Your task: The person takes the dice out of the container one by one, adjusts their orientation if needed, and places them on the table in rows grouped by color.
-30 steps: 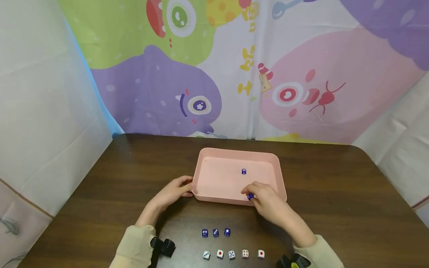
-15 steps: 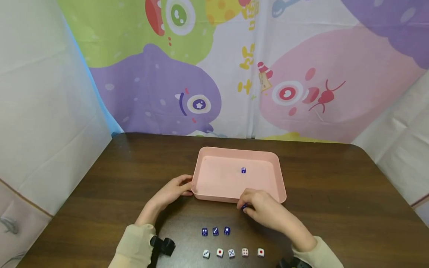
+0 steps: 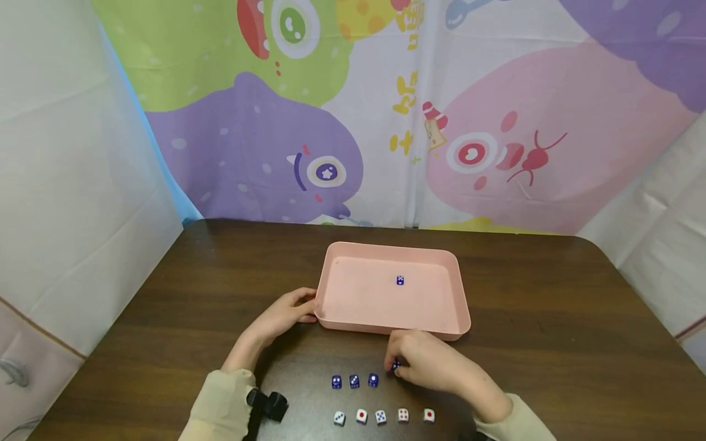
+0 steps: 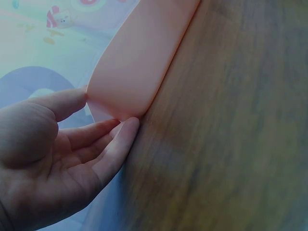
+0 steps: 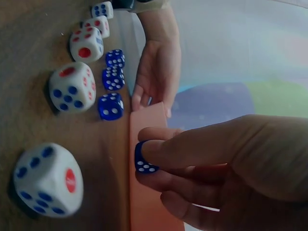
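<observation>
The dark brown wooden table (image 3: 551, 318) bears a shallow pink plastic tray (image 3: 460, 300), well in front of a cartoon-printed cloth backdrop (image 3: 386, 110). One small blue die with white pips (image 3: 399, 280) lies alone inside the tray. On the wood nearer the person run a row of three blue dice (image 3: 354, 381) and, closer still, a row of five white dice with red and blue pips (image 3: 382, 417). The left hand (image 3: 281, 317) rests relaxed against the tray's left near corner, thumb and fingertips touching its wall. The right hand (image 3: 427, 366) pinches a blue die (image 5: 144, 159) between thumb and curled fingers, just right of the blue row. A second ago this hand was over the tray's near rim; now it is down on the table side.
</observation>
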A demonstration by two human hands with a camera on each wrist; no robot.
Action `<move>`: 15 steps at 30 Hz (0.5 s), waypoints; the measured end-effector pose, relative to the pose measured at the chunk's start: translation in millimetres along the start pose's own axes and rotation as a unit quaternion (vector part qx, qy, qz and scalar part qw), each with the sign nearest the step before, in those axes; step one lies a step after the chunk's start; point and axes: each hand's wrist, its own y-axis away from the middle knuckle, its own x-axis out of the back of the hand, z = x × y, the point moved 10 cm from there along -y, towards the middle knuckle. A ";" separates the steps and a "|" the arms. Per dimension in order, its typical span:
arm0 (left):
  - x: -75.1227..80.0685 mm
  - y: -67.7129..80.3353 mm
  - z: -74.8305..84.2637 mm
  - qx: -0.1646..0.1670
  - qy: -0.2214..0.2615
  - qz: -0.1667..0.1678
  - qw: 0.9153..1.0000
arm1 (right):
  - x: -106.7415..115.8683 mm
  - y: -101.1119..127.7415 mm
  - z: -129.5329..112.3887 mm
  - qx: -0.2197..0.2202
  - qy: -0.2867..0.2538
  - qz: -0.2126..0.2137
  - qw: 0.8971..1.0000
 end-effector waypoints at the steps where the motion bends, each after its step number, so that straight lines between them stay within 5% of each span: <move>1: 0.0 0.1 -0.1 0.000 0.000 0.000 1.000 | -2.2 0.0 -0.5 -0.001 0.003 -0.007 1.000; 15: -0.2 0.8 0.4 0.005 0.001 0.001 1.000 | -18.1 -0.9 2.2 -0.018 0.050 -0.039 0.998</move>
